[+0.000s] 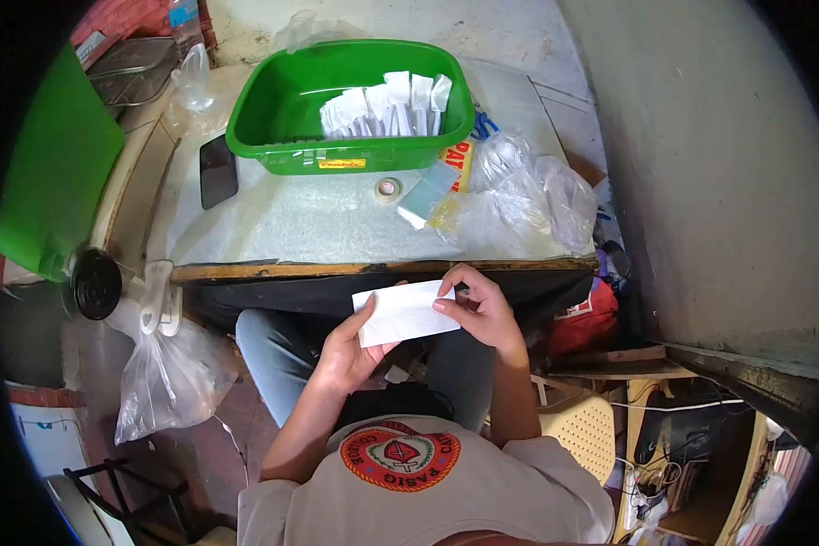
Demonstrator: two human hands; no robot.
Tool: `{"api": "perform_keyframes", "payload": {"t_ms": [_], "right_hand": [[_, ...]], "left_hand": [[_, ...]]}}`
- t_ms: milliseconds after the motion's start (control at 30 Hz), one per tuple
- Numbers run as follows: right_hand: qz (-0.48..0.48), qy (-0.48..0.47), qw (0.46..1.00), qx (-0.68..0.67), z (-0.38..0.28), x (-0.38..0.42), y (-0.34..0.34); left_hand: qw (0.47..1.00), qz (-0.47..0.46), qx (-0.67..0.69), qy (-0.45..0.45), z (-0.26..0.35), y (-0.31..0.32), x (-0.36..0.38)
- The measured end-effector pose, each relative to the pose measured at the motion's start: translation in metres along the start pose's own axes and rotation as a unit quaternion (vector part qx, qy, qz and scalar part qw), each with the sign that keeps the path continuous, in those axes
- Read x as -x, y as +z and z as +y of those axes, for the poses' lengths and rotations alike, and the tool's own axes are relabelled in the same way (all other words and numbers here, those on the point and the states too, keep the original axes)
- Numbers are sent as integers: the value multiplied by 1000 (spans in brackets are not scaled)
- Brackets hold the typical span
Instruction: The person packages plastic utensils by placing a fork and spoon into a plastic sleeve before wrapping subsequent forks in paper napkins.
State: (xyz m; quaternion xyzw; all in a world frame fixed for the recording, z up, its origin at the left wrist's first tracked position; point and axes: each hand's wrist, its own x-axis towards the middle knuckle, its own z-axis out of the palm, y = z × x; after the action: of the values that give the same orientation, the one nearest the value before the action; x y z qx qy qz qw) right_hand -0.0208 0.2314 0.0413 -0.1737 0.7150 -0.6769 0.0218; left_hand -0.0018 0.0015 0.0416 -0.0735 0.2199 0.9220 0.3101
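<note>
Above my lap, just in front of the table edge, both hands hold a white rectangular piece of paper [405, 314]. My left hand [344, 353] grips its left end, thumb on top and fingers underneath. At the right end, my right hand [480, 311] pinches the upper corner between thumb and index finger. On the table beyond, a green plastic basin [273, 156] contains several white paper-wrapped bundles [387, 105] standing in a row. A small roll of tape [388, 189] lies in front of the basin, beside a clear plastic packet [430, 193].
A black phone [217, 171] lies at the table's left. Crumpled clear plastic bags [510, 200] cover the right side, near blue-handled scissors [485, 126]. A plastic bag [168, 382] hangs at the left edge. A grey wall [710, 164] stands close on the right.
</note>
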Motion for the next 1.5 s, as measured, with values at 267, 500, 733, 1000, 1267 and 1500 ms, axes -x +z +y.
{"api": "perform_keyframes", "payload": {"t_ms": [267, 500, 733, 1000, 1267, 1500], "right_hand": [[-28, 113, 993, 14, 11, 11, -4], [-21, 73, 990, 115, 16, 16, -24], [45, 71, 983, 161, -3, 15, -33], [271, -39, 953, 131, -13, 1, -49], [327, -134, 835, 422, -18, -89, -104], [200, 76, 794, 569, 17, -174, -157]], "left_hand": [[982, 90, -166, 19, -1, -16, 9], [965, 176, -193, 26, -9, -55, 22], [965, 170, -198, 39, -17, -91, 29], [956, 169, -237, -36, -19, -61, 42], [958, 158, -233, -49, -34, -78, 40], [953, 152, -262, -7, -26, -66, 52]]}}
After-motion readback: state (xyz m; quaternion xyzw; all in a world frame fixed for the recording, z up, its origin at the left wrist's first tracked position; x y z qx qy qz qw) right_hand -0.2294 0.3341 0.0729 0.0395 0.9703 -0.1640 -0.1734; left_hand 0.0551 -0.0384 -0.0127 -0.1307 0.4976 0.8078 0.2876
